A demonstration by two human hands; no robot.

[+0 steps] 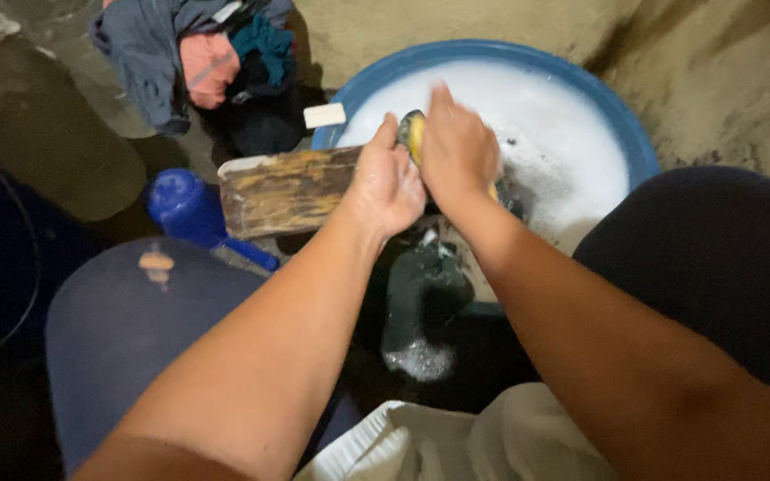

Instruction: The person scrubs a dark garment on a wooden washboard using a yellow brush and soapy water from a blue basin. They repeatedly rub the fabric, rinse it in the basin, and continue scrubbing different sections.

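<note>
The round blue basin brims with white suds. Across its near rim lies a worn wooden board; a pale soap bar rests at the rim behind it. Both hands, left and right, are clamped together on a wet yellow-and-dark garment over the rim. Scrubbing seems underway; next calls for firm rubbing.

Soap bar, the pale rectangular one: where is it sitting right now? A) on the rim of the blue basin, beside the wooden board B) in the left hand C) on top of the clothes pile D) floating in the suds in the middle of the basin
A: the soap bar rests on the rim of the blue basin, just above the wooden board, apart from both hands.
</note>
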